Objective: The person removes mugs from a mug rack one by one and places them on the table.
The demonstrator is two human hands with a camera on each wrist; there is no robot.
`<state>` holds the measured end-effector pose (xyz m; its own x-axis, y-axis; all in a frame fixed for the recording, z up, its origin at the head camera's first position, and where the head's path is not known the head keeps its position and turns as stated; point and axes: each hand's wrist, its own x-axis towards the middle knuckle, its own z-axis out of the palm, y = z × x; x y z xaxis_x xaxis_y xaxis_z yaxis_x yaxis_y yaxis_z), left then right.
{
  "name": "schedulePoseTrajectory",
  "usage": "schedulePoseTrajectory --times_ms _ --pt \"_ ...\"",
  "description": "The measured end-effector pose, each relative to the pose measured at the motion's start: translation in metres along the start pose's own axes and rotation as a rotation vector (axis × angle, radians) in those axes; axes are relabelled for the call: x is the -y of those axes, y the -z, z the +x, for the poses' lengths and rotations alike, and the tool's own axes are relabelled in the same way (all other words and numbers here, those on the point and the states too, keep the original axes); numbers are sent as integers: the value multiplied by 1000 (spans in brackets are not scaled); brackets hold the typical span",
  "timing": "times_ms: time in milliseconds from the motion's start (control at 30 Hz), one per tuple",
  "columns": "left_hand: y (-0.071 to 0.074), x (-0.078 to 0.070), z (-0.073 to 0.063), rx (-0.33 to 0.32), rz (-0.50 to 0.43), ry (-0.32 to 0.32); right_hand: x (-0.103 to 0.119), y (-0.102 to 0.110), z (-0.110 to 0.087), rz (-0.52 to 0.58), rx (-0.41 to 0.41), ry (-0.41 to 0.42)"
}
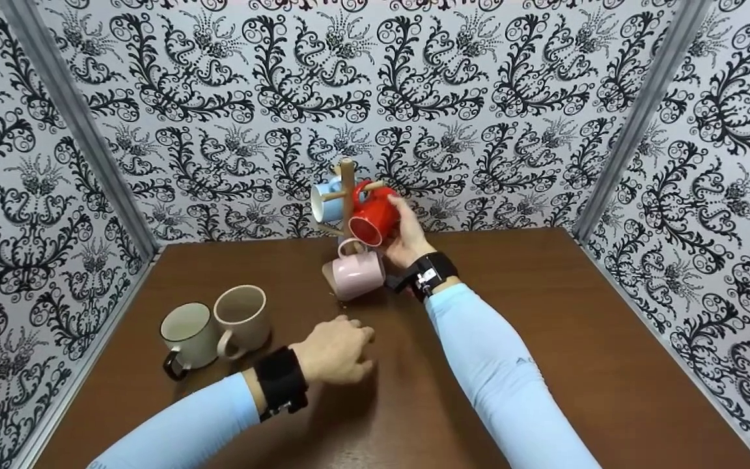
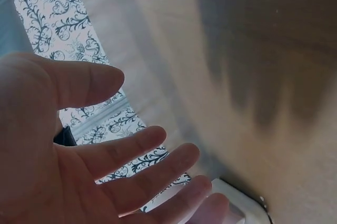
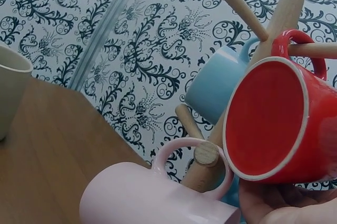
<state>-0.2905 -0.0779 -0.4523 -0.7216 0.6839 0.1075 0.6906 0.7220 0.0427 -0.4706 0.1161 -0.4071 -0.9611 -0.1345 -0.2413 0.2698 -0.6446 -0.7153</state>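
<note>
A red mug point(image 1: 375, 218) hangs tilted at a wooden mug tree point(image 1: 347, 195). My right hand point(image 1: 407, 238) grips the mug from its right side and from below. In the right wrist view, the red mug's handle point(image 3: 279, 45) goes around a peg point(image 3: 316, 50), and its flat base faces the camera. Below it, a pink mug point(image 1: 359, 273) hangs by its handle on a lower peg. A light blue mug point(image 1: 331, 207) is on the tree's left side. My left hand point(image 1: 336, 352) is held over the table in front of the tree, fingers relaxed and holding nothing.
Two mugs stand upright on the brown table point(image 1: 512, 339) at left: a pale one with a dark rim and black handle point(image 1: 189, 335), and a beige one point(image 1: 243, 319). Patterned walls point(image 1: 479, 98) with grey metal corner posts point(image 1: 82, 117) enclose the table's back and sides.
</note>
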Motion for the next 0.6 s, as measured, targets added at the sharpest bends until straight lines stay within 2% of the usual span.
schedulePoseTrajectory --times_ms 233,467,600 --pt "-5 -1 -3 2 -12 -13 -3 -2 1 -13 -21 29" --pt "-7 -3 -2 18 -14 -42 -5 -3 4 23 -43 33" --pt "-9 -5 -1 13 5 -65 -4 -5 7 20 -28 44"
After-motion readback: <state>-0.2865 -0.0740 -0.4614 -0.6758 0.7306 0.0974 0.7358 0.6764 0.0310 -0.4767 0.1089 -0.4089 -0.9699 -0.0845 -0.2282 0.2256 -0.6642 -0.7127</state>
